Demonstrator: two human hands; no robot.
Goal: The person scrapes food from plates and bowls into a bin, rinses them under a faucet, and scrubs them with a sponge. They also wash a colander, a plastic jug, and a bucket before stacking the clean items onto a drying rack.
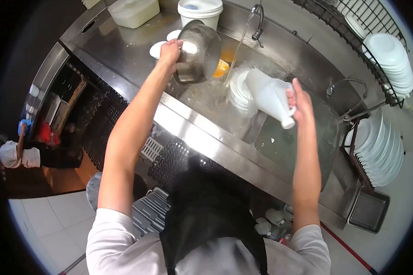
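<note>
My left hand (170, 54) grips the rim of a metal bowl (198, 52), tilted on its side above the left sink basin; its surface looks dimpled or perforated. My right hand (301, 101) is closed around the handle of a white plastic jug (270, 94). The jug's capped neck points towards me and its wide end reaches over a stack of white plates (240, 91) in the basin. Water runs from the tap (258, 23) beside the plates. An orange-yellow item (221, 68) lies partly behind the bowl.
Greenish water fills the right basin (289, 151). Plates stand in a rack (376, 146) at right, and bowls (390, 59) sit on a wire shelf above. A white bucket (200, 13) and a plastic tub (134, 11) stand at the back. Another person (25, 153) is at far left.
</note>
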